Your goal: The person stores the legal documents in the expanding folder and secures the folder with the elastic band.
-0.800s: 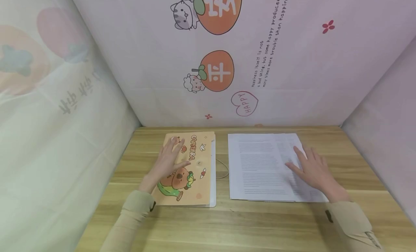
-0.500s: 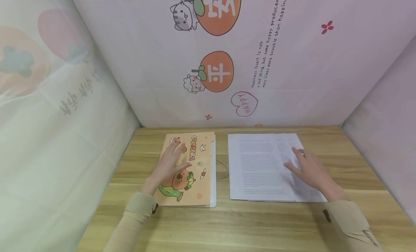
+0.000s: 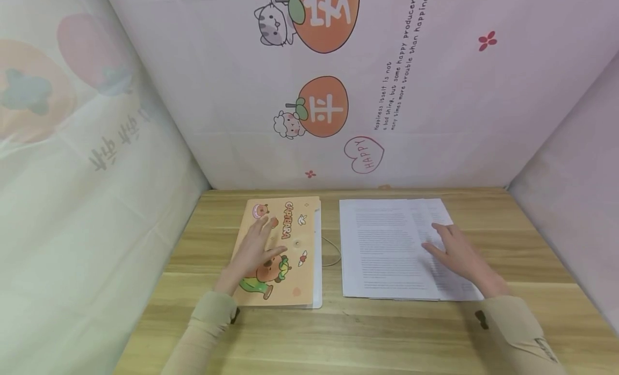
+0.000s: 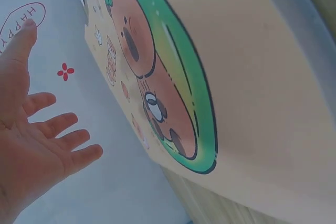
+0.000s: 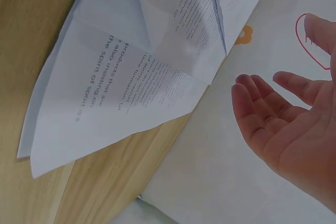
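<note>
An orange folder (image 3: 302, 281) printed with capybara cartoons lies flat at the left of the table, a clear plastic edge showing along its right side. Over it hovers my left hand (image 3: 252, 250), fingers spread and holding nothing; the left wrist view shows this hand (image 4: 39, 150) apart from the cover. To the right lies a stack of printed paper sheets (image 3: 382, 246), its sheets not quite lined up. My right hand (image 3: 459, 254) is above the right side of the stack. In the right wrist view, that hand (image 5: 294, 119) has loosely bent fingers and grips nothing.
A thin cord loop (image 3: 333, 252) reaches from the folder toward the papers. The wooden table (image 3: 358, 337) ends at a printed cloth wall (image 3: 425, 160) behind, with further cloth at the left (image 3: 145, 203) and right (image 3: 570, 203).
My left hand has come slightly nearer and to the right over the folder. My right hand has shifted a little left and its fingers have drawn closer together. Folder and papers stay put.
</note>
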`<state>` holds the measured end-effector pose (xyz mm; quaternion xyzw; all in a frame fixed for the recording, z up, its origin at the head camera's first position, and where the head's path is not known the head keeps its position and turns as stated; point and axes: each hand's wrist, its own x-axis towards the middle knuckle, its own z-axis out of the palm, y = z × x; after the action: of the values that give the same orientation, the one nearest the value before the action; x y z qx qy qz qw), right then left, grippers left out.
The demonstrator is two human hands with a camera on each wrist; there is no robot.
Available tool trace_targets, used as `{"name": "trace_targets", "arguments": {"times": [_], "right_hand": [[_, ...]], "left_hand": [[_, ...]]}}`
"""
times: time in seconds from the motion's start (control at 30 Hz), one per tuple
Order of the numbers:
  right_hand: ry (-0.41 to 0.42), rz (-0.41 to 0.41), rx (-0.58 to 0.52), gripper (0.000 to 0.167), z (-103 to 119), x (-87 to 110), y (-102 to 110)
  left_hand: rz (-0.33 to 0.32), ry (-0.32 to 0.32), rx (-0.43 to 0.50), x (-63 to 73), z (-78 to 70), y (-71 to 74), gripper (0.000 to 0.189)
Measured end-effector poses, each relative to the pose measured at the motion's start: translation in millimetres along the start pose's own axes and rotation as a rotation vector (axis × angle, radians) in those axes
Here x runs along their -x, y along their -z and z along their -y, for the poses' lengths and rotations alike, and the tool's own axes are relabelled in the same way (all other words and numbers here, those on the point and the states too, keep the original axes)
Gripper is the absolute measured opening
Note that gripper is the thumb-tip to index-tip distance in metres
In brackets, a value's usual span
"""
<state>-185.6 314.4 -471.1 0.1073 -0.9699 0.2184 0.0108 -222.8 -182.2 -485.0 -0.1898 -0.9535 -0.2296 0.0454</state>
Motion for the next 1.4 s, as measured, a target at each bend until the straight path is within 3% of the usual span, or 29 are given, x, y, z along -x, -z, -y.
{"name": "trace_targets", "arguments": {"times": [0.87, 1.17, 1.4], "right_hand": [[-0.07, 0.08, -0.068, 0.07, 1, -12.5, -16], [-0.091, 0.101, -0.068, 0.07, 3, -15.9, -19], [-0.11, 0.124, -0.075, 0.07, 5, -18.5, -22]], "left_hand": [[-0.007, 0.014, -0.017, 6.9, -7.1, -24.3, 0.088], [0.07, 0.093, 0.001, 8.8, -15.3, -28.0, 0.093], [0.077, 0.077, 0.036, 8.8, -20.8, -31.2, 0.091]]}}
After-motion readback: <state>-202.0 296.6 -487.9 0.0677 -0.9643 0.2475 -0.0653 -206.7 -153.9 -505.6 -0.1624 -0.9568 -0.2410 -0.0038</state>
